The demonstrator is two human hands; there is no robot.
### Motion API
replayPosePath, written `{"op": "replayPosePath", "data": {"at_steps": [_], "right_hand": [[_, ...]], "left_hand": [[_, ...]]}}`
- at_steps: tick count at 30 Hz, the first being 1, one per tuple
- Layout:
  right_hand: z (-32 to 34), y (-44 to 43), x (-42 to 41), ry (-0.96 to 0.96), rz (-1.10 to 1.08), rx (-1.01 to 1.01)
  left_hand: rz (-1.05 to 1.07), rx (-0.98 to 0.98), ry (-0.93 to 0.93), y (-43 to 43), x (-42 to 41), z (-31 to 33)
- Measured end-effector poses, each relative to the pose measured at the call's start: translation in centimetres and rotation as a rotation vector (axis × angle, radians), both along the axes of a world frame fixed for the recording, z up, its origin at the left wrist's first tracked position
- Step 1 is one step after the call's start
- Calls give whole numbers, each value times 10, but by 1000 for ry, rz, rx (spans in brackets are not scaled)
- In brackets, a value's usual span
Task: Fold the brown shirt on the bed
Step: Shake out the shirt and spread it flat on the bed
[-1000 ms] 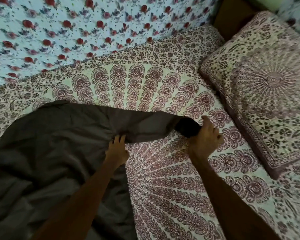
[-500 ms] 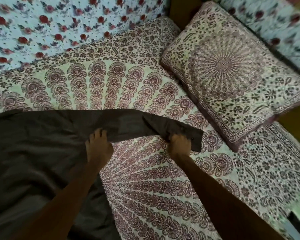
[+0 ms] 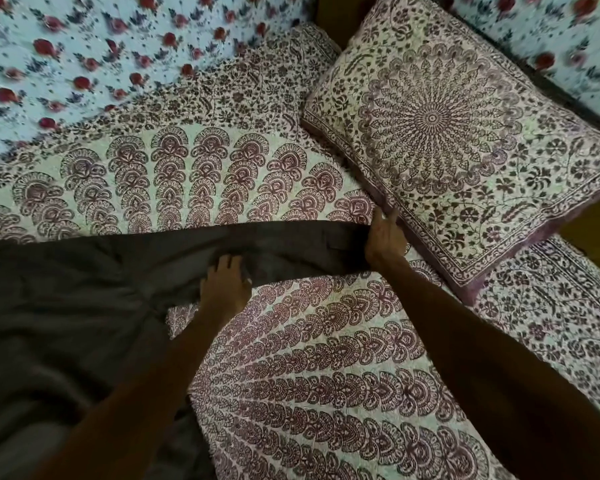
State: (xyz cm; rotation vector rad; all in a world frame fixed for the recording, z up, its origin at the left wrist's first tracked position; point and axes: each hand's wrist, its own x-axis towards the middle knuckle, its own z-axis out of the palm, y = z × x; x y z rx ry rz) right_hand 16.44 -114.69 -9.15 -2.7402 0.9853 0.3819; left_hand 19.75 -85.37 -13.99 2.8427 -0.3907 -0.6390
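Observation:
The brown shirt (image 3: 84,306) lies spread over the left half of the bed (image 3: 326,375), which has a maroon-and-cream printed cover. One sleeve (image 3: 291,247) stretches out to the right across the cover. My left hand (image 3: 224,287) rests flat on the sleeve near where it joins the body, fingers apart. My right hand (image 3: 385,237) grips the sleeve's cuff end, close to the pillow's edge. The cuff itself is hidden under that hand.
A large patterned pillow (image 3: 465,133) lies at the right, its corner close to my right hand. A blue floral cloth (image 3: 101,46) covers the wall side beyond the bed. A dark wooden gap (image 3: 329,15) shows at the top behind the pillow.
My right hand has drawn the sleeve end farther right, straightening the sleeve toward the pillow. My left hand stays on the sleeve near the body. The view has shifted to the right.

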Motion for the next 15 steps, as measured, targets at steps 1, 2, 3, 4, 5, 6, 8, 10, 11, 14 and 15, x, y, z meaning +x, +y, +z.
{"op": "replayPosePath", "data": {"at_steps": [1,2,3,4,5,6,8,10,11,14,15], "right_hand": [[1,2,0,15,-11,12],[1,6,-2,19,-11,8],[0,13,-5,13,8,-1],[-1,24,-9,2,42,-1],[-4,37,-14,-14,86,17],[-6,53,-20,-34,135,53],[-9,87,-30,-90,213,150],[-11,131,-40,-120,268,288],[-11,156,-47,-122,289,364],[-11,228,-73,-74,270,585],[-13,252,-84,-43,273,641]], "left_hand": [[9,-28,0,0,0,1],[17,-58,-9,2,-1,2],[22,-85,-25,5,-3,3],[28,-106,-43,9,-6,4],[31,-120,-59,15,-10,6],[34,-126,-67,24,-15,7],[49,-115,-55,43,-27,9],[92,-111,-60,71,-42,12],[119,-120,-75,88,-51,13],[145,-133,-149,144,-85,16],[149,-118,-165,164,-98,17]]}}
